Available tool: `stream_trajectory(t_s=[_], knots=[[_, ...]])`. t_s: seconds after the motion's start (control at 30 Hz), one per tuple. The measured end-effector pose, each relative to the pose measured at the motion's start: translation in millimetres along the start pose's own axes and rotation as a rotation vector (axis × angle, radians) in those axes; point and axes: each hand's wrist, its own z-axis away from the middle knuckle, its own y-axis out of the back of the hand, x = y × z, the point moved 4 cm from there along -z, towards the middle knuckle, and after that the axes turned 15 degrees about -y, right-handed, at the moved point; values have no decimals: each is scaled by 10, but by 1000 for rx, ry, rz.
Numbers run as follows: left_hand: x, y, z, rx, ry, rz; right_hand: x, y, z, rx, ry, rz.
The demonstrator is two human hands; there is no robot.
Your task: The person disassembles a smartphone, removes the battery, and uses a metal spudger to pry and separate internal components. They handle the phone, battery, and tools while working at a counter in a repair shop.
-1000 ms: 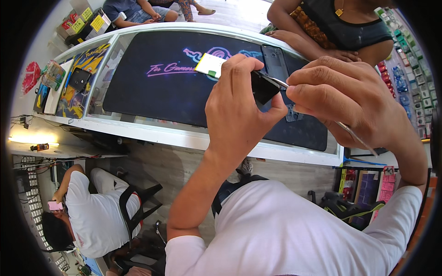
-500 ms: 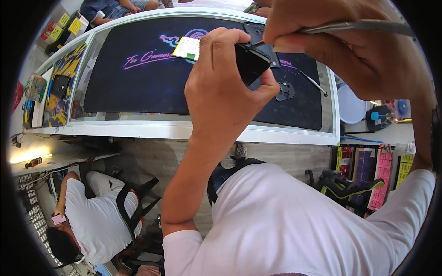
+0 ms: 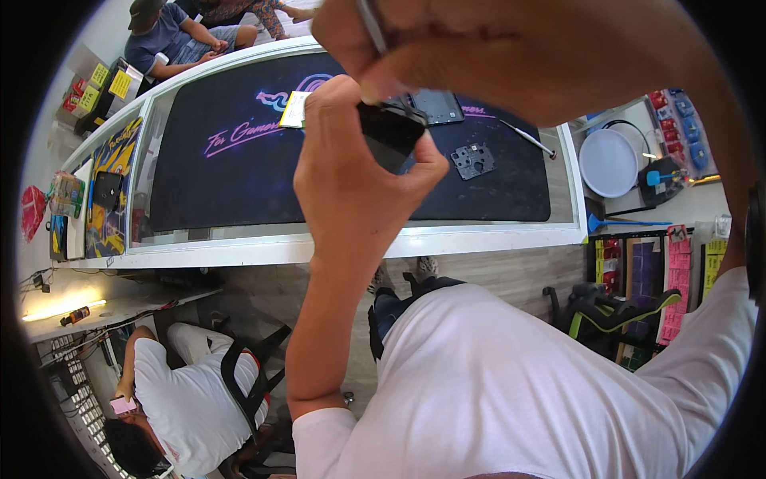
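Observation:
My left hand (image 3: 343, 164) is closed around the edges of a dark, glossy phone (image 3: 389, 137), held up tilted above the mat. Over its far end hangs my right hand (image 3: 495, 52), large and close to the camera. Its fingers pinch slim metal tweezers (image 3: 370, 25), whose tips are hidden by the fingers. Beyond the phone lies a black phone housing (image 3: 437, 107), partly covered by my hands. A small dark phone part with holes (image 3: 472, 161) rests to the right, with a screwdriver (image 3: 528, 139) farther right. A white and yellow flat piece (image 3: 294, 110) shows left of my left hand.
A black printed mat (image 3: 231, 180) covers the white-framed glass counter (image 3: 399, 244). A white round lid (image 3: 608, 163) and blue and red parts stand on the right. A person in white (image 3: 187, 407) sits at lower left; others sit across the counter. A black-green chair (image 3: 618, 311) stands at right.
My right hand has moved left over the phone, and the tweezers have swung from nearly level to steep. My left hand keeps hold of the phone. The whole view has shifted.

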Motion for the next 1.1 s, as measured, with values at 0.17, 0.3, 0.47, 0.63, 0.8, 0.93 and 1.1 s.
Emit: stream_trajectory(t_s=[0.17,0.3,0.47,0.63,0.8,0.93,1.1], knots=[[19,-19,-13,14,-52,84,124,47,146,26,-97,-87],[-87,89,68,92,-30,102,162,59,14,-6,-78,-188],[-42,60,78,113,-100,218,314,151,200,48,-134,-409],[-75,102,100,117,-97,238,278,-67,426,107,-198,-567],[-106,42,74,110,-98,224,407,-766,549,230,-239,-602],[-99,1,79,89,-77,264,431,-874,658,262,-328,-746],[-107,-22,115,112,-91,317,574,-922,690,313,-330,-1157]])
